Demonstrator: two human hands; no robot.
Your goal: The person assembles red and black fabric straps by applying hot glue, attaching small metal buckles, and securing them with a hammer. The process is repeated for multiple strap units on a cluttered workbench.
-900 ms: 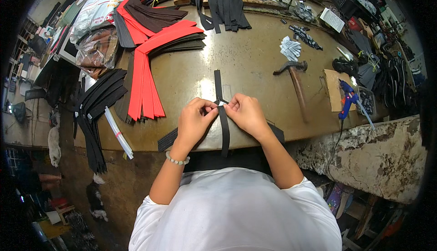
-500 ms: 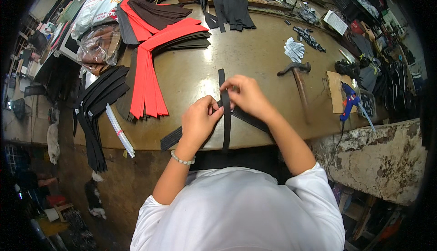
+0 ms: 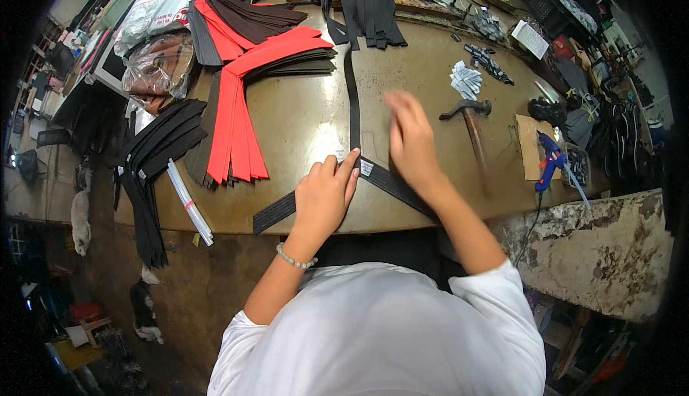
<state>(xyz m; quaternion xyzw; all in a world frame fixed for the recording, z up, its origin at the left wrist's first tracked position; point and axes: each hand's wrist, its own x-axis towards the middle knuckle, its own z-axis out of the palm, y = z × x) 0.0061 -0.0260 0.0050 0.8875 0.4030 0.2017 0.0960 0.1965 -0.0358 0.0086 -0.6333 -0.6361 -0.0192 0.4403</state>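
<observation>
I see a long black woven strap (image 3: 353,102) lying flat on the worn brown tabletop (image 3: 301,120) — matte, ribbed. My left hand (image 3: 324,199) presses its folded near end, fingers extended together. My right hand (image 3: 410,138) hovers open, blurred — gripping nothing.

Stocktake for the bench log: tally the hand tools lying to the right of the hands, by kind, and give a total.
Hammer: 1
Blue glue gun: 1
Total: 2

The right hand is blurred above the table; the left hand presses the black strap.
</observation>
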